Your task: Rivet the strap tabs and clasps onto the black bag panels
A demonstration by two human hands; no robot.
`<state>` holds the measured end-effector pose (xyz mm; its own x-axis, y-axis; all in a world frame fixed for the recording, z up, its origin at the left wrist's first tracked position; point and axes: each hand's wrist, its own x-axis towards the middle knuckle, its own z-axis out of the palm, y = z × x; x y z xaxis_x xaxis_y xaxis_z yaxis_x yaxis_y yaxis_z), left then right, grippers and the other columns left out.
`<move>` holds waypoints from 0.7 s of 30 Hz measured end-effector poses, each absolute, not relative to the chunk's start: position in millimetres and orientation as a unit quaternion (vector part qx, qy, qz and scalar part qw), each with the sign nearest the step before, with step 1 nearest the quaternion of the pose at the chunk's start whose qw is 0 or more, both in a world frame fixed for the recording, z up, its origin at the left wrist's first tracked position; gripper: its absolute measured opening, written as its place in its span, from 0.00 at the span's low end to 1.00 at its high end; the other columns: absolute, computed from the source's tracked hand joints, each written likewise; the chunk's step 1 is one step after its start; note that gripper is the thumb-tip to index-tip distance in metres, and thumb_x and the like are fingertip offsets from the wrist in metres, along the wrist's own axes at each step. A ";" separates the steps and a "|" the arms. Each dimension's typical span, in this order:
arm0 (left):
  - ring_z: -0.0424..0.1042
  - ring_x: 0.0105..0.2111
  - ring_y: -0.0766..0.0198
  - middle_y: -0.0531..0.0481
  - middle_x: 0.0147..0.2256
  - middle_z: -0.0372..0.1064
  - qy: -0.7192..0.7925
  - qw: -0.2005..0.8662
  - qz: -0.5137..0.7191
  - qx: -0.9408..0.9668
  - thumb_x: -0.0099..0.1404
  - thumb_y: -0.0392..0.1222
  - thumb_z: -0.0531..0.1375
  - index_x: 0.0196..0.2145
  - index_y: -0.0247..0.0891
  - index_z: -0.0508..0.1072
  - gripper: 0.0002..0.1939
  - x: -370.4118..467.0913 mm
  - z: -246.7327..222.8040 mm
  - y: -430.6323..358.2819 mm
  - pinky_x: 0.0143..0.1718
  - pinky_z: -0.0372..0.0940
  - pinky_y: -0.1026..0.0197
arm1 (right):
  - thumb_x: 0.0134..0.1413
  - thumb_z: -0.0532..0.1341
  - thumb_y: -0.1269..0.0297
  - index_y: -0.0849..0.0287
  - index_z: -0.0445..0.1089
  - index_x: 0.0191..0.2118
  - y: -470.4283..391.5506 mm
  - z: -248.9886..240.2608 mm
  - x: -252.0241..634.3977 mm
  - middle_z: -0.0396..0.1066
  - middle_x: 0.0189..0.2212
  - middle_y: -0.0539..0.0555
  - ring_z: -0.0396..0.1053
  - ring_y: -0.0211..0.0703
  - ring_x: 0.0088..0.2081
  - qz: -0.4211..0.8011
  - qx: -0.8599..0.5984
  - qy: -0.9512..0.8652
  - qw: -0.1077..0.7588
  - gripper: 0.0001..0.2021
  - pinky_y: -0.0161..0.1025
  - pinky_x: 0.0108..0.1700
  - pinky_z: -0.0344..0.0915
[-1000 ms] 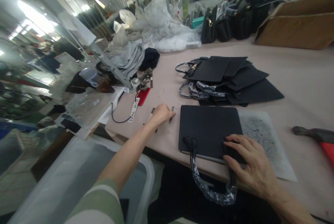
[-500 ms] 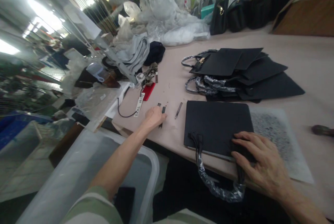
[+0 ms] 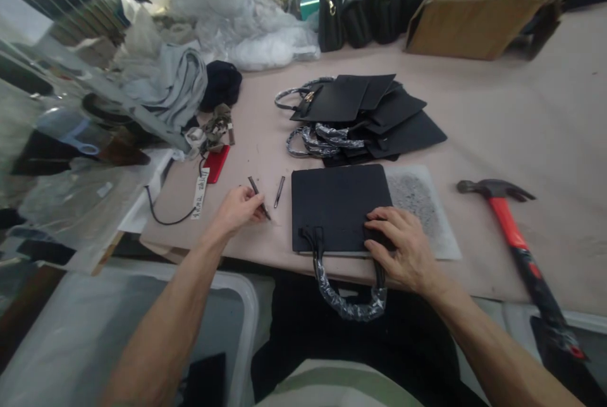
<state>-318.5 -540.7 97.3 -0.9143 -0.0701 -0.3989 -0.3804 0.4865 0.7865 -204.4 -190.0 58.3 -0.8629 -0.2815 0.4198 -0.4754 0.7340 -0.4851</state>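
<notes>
My left hand (image 3: 241, 208) is closed around a thin dark metal punch (image 3: 258, 192), held at a slant just above the table. A second slim metal rod (image 3: 279, 192) lies to its right. In front of me lies a flat black bag panel (image 3: 339, 198), its plastic-wrapped handle (image 3: 348, 309) hanging over the table's front edge. My right hand (image 3: 401, 246) rests on the panel's lower right corner, over the handle's right base, fingers stretched and thumb apart. The handle's base there is partly hidden by the fingers.
A hammer (image 3: 515, 236) with a red and black grip lies at the right. Stacked black panels (image 3: 398, 110) with wrapped handles lie behind. A speckled pale sheet (image 3: 422, 205) extends from under the panel. A cardboard box (image 3: 478, 12) stands far back; a plastic bin (image 3: 249, 306) sits below the edge.
My left hand has lifted a punch from the table, where two dark pieces lay by its fingers. My right hand stays on the panel. The view has swung right, bringing the whole hammer in.
</notes>
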 end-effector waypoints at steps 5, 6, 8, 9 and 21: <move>0.78 0.25 0.60 0.47 0.30 0.77 0.737 0.124 0.658 -0.087 0.56 0.53 0.69 0.38 0.35 0.65 0.23 -291.7 105.3 -499.3 0.25 0.74 0.63 | 0.61 0.61 0.61 0.58 0.72 0.46 -190.3 59.5 -204.8 0.72 0.49 0.60 0.66 0.57 0.54 0.304 0.205 -0.917 0.156 0.10 0.57 0.56 0.61; 0.79 0.27 0.59 0.47 0.31 0.77 0.718 0.122 0.681 -0.076 0.55 0.54 0.70 0.39 0.35 0.65 0.25 -286.6 105.0 -490.1 0.26 0.74 0.62 | 0.61 0.61 0.62 0.57 0.72 0.46 -190.5 60.2 -204.9 0.72 0.49 0.60 0.66 0.57 0.54 0.305 0.205 -0.917 0.155 0.10 0.57 0.56 0.61; 0.80 0.31 0.57 0.47 0.33 0.77 0.682 0.123 0.718 -0.062 0.54 0.55 0.70 0.41 0.36 0.64 0.28 -277.9 102.0 -472.8 0.27 0.75 0.63 | 0.61 0.61 0.62 0.57 0.72 0.46 -190.9 61.4 -205.0 0.72 0.49 0.59 0.67 0.56 0.53 0.308 0.204 -0.916 0.154 0.09 0.56 0.55 0.61; 0.81 0.33 0.56 0.47 0.34 0.77 0.667 0.126 0.732 -0.059 0.54 0.55 0.71 0.43 0.36 0.64 0.29 -274.5 99.4 -465.0 0.28 0.75 0.63 | 0.61 0.60 0.62 0.57 0.72 0.46 -191.1 61.9 -205.0 0.72 0.49 0.59 0.67 0.56 0.53 0.309 0.204 -0.916 0.153 0.09 0.56 0.55 0.61; 0.80 0.41 0.56 0.44 0.39 0.79 0.669 0.099 0.734 0.068 0.62 0.45 0.68 0.41 0.35 0.71 0.14 -258.3 71.6 -429.1 0.48 0.75 0.53 | 0.60 0.61 0.64 0.58 0.72 0.45 -191.7 63.3 -205.3 0.72 0.48 0.59 0.67 0.56 0.53 0.309 0.201 -0.916 0.156 0.09 0.55 0.56 0.61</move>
